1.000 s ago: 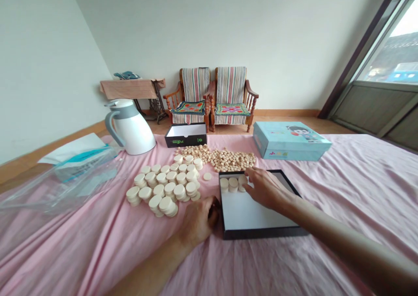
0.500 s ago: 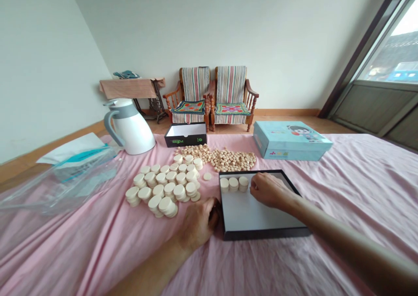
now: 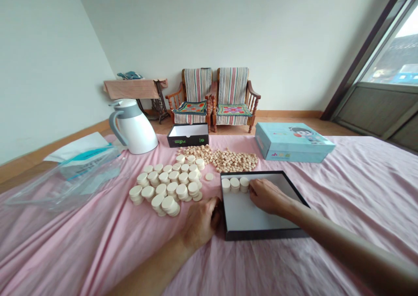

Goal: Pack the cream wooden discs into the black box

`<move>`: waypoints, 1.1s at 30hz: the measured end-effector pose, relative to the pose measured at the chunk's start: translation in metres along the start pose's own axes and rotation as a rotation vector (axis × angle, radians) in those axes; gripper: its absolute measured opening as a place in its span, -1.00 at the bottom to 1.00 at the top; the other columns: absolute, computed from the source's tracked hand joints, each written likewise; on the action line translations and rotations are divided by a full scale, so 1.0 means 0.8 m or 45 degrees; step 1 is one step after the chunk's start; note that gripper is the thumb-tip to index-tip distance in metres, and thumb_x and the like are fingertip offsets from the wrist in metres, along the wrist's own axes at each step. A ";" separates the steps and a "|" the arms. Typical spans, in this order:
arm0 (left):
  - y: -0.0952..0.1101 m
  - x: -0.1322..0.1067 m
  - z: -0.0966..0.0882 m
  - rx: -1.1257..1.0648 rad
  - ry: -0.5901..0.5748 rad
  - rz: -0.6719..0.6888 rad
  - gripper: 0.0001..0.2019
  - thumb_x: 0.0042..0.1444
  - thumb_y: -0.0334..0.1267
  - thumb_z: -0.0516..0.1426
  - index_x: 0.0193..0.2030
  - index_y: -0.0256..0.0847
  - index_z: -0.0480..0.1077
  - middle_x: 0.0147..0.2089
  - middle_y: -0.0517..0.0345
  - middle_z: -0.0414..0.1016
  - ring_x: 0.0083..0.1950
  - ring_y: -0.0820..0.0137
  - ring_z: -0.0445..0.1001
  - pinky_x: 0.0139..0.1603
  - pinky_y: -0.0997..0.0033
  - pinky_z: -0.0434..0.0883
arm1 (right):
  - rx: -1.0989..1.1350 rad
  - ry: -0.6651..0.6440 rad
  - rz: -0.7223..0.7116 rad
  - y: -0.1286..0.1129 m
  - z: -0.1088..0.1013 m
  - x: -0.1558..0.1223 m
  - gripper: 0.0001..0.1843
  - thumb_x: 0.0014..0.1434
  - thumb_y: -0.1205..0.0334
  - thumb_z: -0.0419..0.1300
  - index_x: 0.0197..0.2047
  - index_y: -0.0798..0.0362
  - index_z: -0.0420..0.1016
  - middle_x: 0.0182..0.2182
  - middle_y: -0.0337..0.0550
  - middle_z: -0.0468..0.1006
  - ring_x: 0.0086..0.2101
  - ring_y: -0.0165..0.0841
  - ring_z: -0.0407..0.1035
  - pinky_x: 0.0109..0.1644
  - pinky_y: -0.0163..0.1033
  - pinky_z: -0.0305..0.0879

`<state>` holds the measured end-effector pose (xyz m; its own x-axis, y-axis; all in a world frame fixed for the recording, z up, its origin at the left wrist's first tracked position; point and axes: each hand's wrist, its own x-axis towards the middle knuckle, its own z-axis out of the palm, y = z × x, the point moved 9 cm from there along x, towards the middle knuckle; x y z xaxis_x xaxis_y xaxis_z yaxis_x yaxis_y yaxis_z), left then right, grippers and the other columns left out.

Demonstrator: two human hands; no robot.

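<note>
A shallow black-rimmed tray (image 3: 261, 233) with a pale inside lies before me. Three short stacks of white discs (image 3: 234, 184) stand in a row in its far left corner. Inside the tray my right hand (image 3: 266, 195) is closed, knuckles up, right beside the third stack; its fingertips and anything in them are hidden. My left hand (image 3: 204, 220) is curled closed against the tray's left rim, and I cannot see what is within its fingers. Left of the tray stand many stacks of white discs (image 3: 170, 203), with a single loose disc (image 3: 209, 176) near the tray's far left corner.
Small beige wooden-looking pieces (image 3: 233, 160) lie heaped behind the tray. Beyond them stands an open black box (image 3: 188, 140). A light-blue box (image 3: 294, 146) is at the back right, a white-and-grey jug (image 3: 139, 132) at the back left. Clear plastic packaging (image 3: 75, 183) lies left on the pink cloth (image 3: 359, 200).
My right hand has shifted slightly left, closer to the third stack. My left hand keeps its place by the tray's rim. The whole view has moved a little.
</note>
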<state>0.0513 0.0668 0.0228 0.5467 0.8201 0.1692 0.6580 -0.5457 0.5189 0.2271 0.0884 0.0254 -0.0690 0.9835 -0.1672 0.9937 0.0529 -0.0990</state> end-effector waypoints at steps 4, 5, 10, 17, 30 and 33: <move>0.001 0.001 -0.001 0.032 0.003 0.007 -0.89 0.03 -0.46 0.00 -0.38 -0.21 0.29 -0.39 0.11 0.50 -0.37 0.37 0.45 -0.42 0.45 0.14 | -0.010 0.000 0.001 0.002 0.003 0.001 -0.75 0.11 0.32 -0.03 -0.28 0.11 0.47 -0.30 0.06 0.58 -0.26 -0.19 0.47 -0.35 -0.26 0.12; 0.001 0.001 -0.001 0.043 0.005 0.006 -0.89 0.02 -0.46 0.00 -0.39 -0.20 0.29 -0.39 0.12 0.50 -0.38 0.37 0.45 -0.43 0.45 0.13 | -0.014 0.003 0.005 0.002 0.003 0.001 -0.74 0.11 0.32 -0.04 -0.27 0.10 0.47 -0.29 0.05 0.58 -0.26 -0.19 0.47 -0.35 -0.25 0.13; 0.000 0.001 -0.007 0.040 0.003 -0.008 -0.87 -0.04 -0.48 0.00 -0.41 -0.22 0.31 -0.42 0.10 0.50 -0.38 0.35 0.46 -0.43 0.46 0.17 | -0.048 0.028 0.058 0.010 0.001 0.001 -0.73 0.12 0.29 -0.04 -0.27 0.11 0.47 -0.28 0.09 0.57 -0.25 -0.12 0.47 -0.36 -0.22 0.14; 0.000 -0.002 -0.010 -0.010 0.012 0.007 -0.84 -0.03 -0.49 0.01 -0.39 -0.21 0.36 -0.37 0.10 0.54 -0.34 0.35 0.50 -0.38 0.48 0.28 | -0.047 0.065 0.110 0.019 -0.009 -0.001 -0.73 0.12 0.28 -0.03 -0.29 0.11 0.48 -0.29 0.09 0.56 -0.28 -0.17 0.46 -0.37 -0.25 0.11; 0.001 -0.041 -0.111 -0.068 0.359 0.007 -0.83 0.13 -0.36 0.01 -0.24 -0.21 0.43 -0.31 0.14 0.52 -0.37 0.45 0.45 -0.32 0.51 0.33 | 0.393 0.591 -0.296 -0.083 -0.076 -0.099 -0.79 0.22 0.27 -0.07 -0.37 0.04 0.34 -0.51 -0.21 0.42 -0.53 -0.42 0.24 -0.39 -0.32 0.04; -0.050 -0.079 -0.158 -0.135 0.676 -0.221 -0.84 0.13 -0.26 0.05 -0.20 -0.22 0.40 -0.37 0.19 0.51 -0.50 0.49 0.41 -0.46 0.54 0.32 | 0.508 0.565 -0.399 -0.120 -0.070 -0.119 -0.78 0.24 0.28 -0.09 -0.34 0.04 0.34 -0.48 -0.20 0.43 -0.49 -0.41 0.28 -0.38 -0.32 0.06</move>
<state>-0.0752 0.0583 0.0974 0.0816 0.8853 0.4579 0.6445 -0.3973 0.6533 0.1430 -0.0002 0.1061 -0.2213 0.9145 0.3387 0.8180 0.3632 -0.4461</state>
